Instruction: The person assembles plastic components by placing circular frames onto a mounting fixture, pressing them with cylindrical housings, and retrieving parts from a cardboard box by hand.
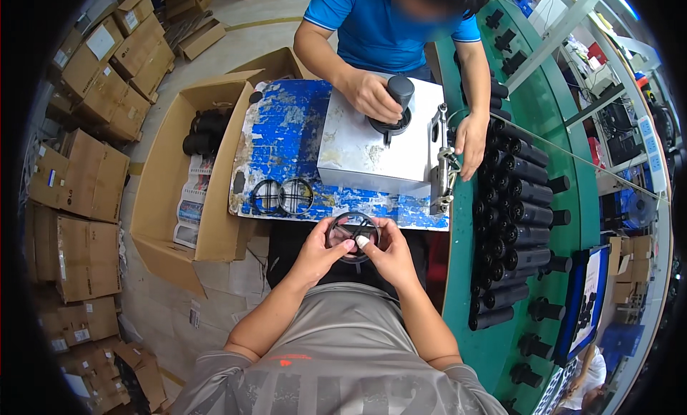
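Observation:
Between my two hands is a black ring-shaped part with crossing bars (353,216), held just off the near edge of the worn blue table (286,114). My left hand (318,252) grips its left side, and my right hand (392,253) grips the right side. Both thumbs press on its near part, and the right thumb has a white covering at its tip. Two similar black rings (296,196) lie side by side on the table, to the left of my hands.
Across the table a person in a blue shirt (379,28) holds a black cylinder (401,91) over a metal box (351,153) fitted with a clamp (442,171). An open carton (222,222) stands left. Several black cylinders (526,193) line the green bench (461,350) at right.

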The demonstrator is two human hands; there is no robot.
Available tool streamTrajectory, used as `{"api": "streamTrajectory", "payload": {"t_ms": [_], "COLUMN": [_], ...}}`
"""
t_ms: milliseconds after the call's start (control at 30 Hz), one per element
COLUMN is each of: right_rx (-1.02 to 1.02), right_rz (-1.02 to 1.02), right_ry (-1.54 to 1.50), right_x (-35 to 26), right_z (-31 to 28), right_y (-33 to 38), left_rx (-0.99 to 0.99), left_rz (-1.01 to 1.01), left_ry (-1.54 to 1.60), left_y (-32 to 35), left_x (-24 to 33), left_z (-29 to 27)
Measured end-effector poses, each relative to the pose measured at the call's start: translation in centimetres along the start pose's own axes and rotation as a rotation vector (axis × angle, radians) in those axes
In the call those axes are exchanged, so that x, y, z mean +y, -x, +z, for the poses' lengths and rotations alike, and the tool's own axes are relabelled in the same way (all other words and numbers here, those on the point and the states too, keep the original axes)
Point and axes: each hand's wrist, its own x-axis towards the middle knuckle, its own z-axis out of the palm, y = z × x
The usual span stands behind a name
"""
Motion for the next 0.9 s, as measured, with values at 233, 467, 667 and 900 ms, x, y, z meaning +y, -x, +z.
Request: {"api": "streamTrajectory", "payload": {"t_ms": [233, 467, 667, 900], "right_rx": [0.080, 0.207, 0.264, 0.195], "right_rz": [-0.062, -0.140, -0.314, -0.404], "right_ry": [0.167, 0.533, 0.757, 1.126], "right_x": [-0.1, -2.1, -5.2, -13.9], "right_z": [0.4, 0.8, -0.5, -4.3], "right_y": [0.1, 0.1, -2.4, -15.3], "left_rx": [0.058, 0.127, 0.084, 0.073], "left_rz": [0.105, 0.279, 0.532, 0.475], "left_ry": [-0.226, -0.485, -0.843, -0.561], "left_y": [-0.4, -0.9, -3.2, -17.0], "left_x": [-1.8, -2.1, 0.4, 6.4], "left_z": [-0.2, 0.1, 1.8, 5.3]}}
